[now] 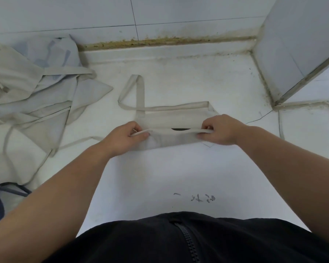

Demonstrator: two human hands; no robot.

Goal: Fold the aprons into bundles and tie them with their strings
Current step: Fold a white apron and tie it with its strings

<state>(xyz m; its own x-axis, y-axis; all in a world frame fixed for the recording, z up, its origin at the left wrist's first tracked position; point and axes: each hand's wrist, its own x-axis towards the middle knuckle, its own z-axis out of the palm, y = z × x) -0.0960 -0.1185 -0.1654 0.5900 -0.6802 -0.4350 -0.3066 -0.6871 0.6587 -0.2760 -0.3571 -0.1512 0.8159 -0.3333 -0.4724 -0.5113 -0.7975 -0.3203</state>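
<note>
So the beige apron (176,118) is lying folded into a narrow strip mid-counter (179,168), right in front of the person. The left hand (125,137) and right hand (219,130) each pinch one end of its top fold, fingers curled in. Its strap (140,92) loops out toward the tiled wall (160,12). A messy pile of aprons (36,92) sits off to the left.

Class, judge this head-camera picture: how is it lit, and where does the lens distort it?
Head view: soft, even light; faint shadow beneath the left hand and right hand on the folded apron; wide-angle distortion bows the grimy wall seam.
</note>
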